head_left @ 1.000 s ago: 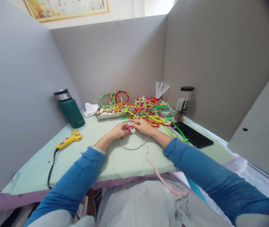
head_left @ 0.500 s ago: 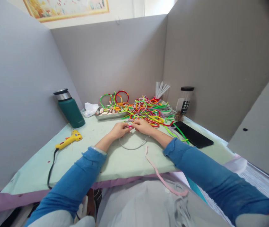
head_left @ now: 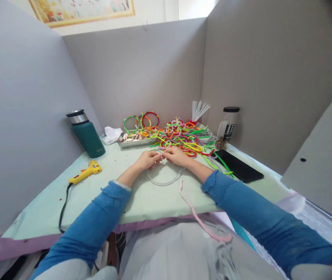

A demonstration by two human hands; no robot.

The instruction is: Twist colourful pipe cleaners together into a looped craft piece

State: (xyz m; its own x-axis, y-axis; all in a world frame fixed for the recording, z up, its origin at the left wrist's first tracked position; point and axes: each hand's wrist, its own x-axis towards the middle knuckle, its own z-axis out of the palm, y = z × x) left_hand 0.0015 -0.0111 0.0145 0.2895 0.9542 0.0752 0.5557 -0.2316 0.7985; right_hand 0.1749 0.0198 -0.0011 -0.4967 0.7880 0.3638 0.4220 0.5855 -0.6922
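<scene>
Now my left hand and right hand, fingertips pinched nearly together on the thin grey hoop, cover the bright pink bit visible a moment ago, probably pressing it snug. The hoop curves toward six o'clock.

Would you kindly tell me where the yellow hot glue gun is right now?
In the head view, the yellow hot glue gun lies at the left of the table, just in front of the green drink bottle and left of the left hand.
</scene>
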